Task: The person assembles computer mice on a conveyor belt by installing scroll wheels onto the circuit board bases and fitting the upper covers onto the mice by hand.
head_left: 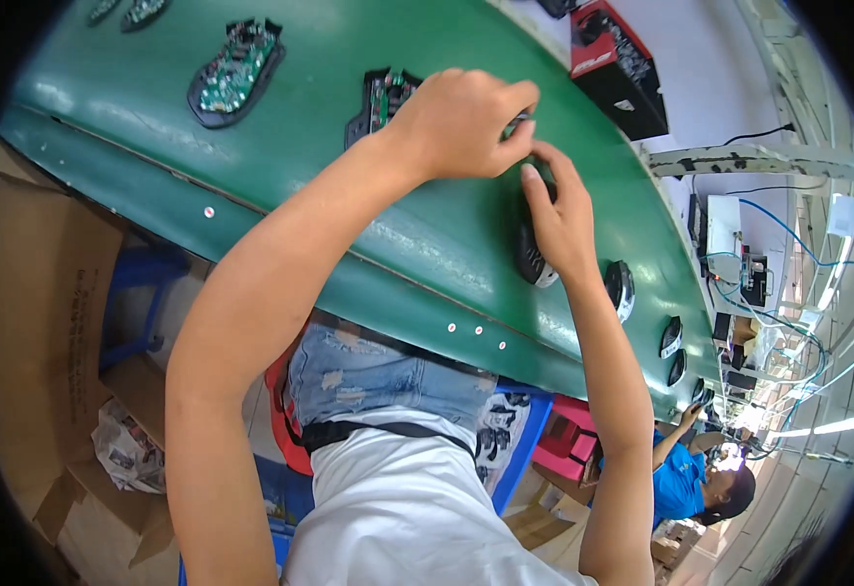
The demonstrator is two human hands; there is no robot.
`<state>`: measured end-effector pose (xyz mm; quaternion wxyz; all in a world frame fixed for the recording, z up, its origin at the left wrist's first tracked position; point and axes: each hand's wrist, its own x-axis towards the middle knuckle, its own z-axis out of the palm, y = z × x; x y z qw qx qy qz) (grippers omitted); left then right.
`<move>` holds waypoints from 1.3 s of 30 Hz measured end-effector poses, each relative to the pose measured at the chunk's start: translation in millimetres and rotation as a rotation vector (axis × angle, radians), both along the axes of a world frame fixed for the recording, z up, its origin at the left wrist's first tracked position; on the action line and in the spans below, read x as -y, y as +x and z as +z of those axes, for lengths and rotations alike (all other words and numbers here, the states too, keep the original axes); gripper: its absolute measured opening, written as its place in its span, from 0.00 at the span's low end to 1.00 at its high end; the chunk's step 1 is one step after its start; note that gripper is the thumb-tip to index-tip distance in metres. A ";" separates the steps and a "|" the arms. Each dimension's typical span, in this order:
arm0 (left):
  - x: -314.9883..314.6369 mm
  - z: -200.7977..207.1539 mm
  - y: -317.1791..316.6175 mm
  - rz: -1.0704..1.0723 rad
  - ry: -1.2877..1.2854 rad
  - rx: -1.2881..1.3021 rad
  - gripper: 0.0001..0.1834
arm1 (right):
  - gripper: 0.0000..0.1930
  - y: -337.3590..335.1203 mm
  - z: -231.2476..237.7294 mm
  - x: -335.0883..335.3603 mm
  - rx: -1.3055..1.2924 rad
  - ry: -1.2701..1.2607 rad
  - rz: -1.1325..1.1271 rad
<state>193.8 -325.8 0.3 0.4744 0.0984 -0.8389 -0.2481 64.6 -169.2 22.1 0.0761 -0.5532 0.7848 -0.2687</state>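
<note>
My left hand (466, 122) is closed in a pinch above the green bench. A bit of something dark shows between its fingertips, too small to name. Just to the right, my right hand (562, 213) grips a black computer mouse (530, 244) along its side, thumb on top. The far end of this mouse is partly hidden by my fingers. Under my left wrist lies an opened mouse base (380, 98) with a green circuit board, partly covered by the hand. Another mouse base with its board bare (236, 78) lies farther left.
Assembled mice (619, 290) stand along the green bench (320, 210) to the right. A red and black box (618, 68) of dark parts sits beyond its far edge. A co-worker in a blue shirt (679, 483) works farther right. Cardboard boxes (36, 322) stand at left.
</note>
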 end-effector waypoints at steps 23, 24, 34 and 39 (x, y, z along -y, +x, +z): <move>26.3 16.3 50.8 0.136 0.191 0.218 0.06 | 0.08 18.7 -136.9 -440.9 0.333 -0.456 -1.159; 29.3 8.2 43.0 0.148 0.172 0.206 0.06 | 0.08 19.7 -172.2 -483.1 0.287 -0.313 -1.267; 44.4 -42.4 16.2 0.307 -0.067 0.266 0.09 | 0.30 135.6 -330.6 -648.8 0.468 0.492 -1.701; 7.8 -20.8 5.5 0.409 -0.169 0.273 0.10 | 0.27 130.3 -329.6 -604.8 0.390 0.502 -1.669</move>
